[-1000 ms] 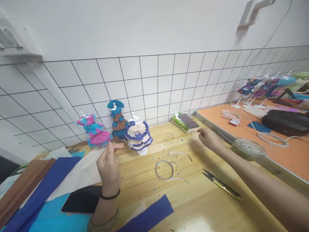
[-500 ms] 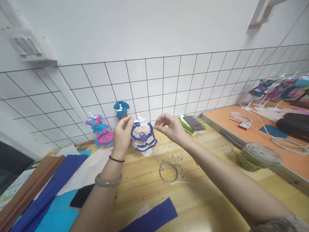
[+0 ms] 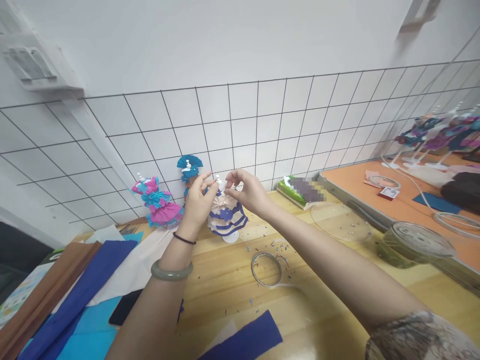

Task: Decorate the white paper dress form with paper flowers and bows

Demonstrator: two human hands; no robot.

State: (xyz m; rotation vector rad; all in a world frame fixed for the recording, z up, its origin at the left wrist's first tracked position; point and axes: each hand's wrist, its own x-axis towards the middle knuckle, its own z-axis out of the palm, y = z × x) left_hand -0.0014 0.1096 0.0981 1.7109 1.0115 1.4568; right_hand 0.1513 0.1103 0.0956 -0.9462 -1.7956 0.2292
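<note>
A small mannequin [image 3: 218, 178] on a round white base [image 3: 230, 237] wears a cream crepe-paper dress [image 3: 228, 227] with purple-blue trim, a pleated fan and a purple flower. My left hand [image 3: 200, 200] curves in at the left of the dress's upper ruffle, thumb and fingers closed on its edge. From the other side my right hand [image 3: 249, 192] has its bent fingers and thumb at the ruffle by the shoulder. Both hands hide part of the upper dress; the exact contact at the fingertips is hard to see.
Two dressed mannequins, one pink-and-blue [image 3: 161, 207] and one teal [image 3: 189, 167], stand behind left. Folded crepe paper [image 3: 86, 290] and a phone [image 3: 125, 306] lie left. A ring [image 3: 267, 269], scraps, a purple strip [image 3: 247, 337], a clear lid [image 3: 339, 222] and a round container [image 3: 412, 245] are about.
Both hands have moved inward onto the upper dress, the right one leftward and the left one rightward. The view has shifted slightly.
</note>
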